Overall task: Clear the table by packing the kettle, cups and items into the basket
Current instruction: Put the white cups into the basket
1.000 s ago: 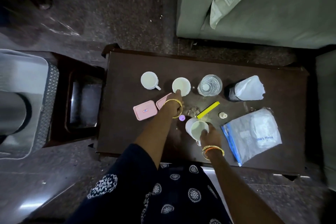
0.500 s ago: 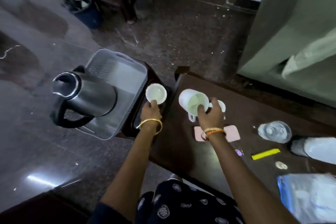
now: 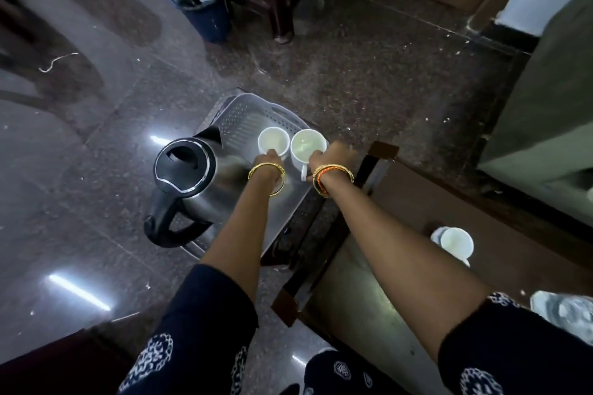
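Got my left hand (image 3: 269, 160) pinching one cup (image 3: 273, 142), right hand (image 3: 327, 155) gripping another cup (image 3: 307, 145), both over the basket (image 3: 244, 115) beside the kettle (image 3: 192, 183). No readable labels.

the big kettle (image 3: 192, 184) fills the near side of the basket (image 3: 244, 112). two cups (image 3: 273, 142) crowd its far end. only the holey strip between them is free.

both arms outstretched, left hand (image 3: 269, 160) and right hand (image 3: 327, 154) each gripping closed
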Action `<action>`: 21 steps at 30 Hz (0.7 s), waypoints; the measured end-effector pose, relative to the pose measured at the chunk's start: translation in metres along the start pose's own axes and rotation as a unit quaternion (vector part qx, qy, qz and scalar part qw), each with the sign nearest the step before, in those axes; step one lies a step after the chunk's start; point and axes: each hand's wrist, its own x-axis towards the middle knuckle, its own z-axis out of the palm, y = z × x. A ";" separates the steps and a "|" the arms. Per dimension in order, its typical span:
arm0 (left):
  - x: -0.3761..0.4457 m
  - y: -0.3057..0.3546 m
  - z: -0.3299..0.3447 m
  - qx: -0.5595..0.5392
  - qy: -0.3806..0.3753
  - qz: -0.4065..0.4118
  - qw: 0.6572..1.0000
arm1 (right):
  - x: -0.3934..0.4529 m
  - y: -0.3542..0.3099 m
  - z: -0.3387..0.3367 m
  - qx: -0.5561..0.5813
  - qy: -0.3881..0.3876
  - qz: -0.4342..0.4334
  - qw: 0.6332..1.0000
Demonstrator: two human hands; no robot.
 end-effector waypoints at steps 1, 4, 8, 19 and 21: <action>0.004 0.001 0.000 0.019 -0.012 0.003 1.000 | 0.003 -0.002 0.005 -0.025 0.007 0.001 1.000; 0.015 0.004 0.001 0.100 -0.044 0.008 0.994 | 0.010 -0.005 0.016 -0.058 0.013 0.030 0.998; 0.026 0.010 -0.001 0.204 -0.013 0.024 0.979 | 0.015 -0.010 0.026 -0.049 -0.002 0.077 0.996; 0.022 0.012 0.005 0.084 0.039 0.019 0.996 | 0.004 -0.002 0.029 -0.073 0.053 0.017 0.996; 0.013 0.010 0.006 0.089 0.041 0.019 0.995 | 0.002 0.003 0.019 -0.093 0.055 -0.020 0.994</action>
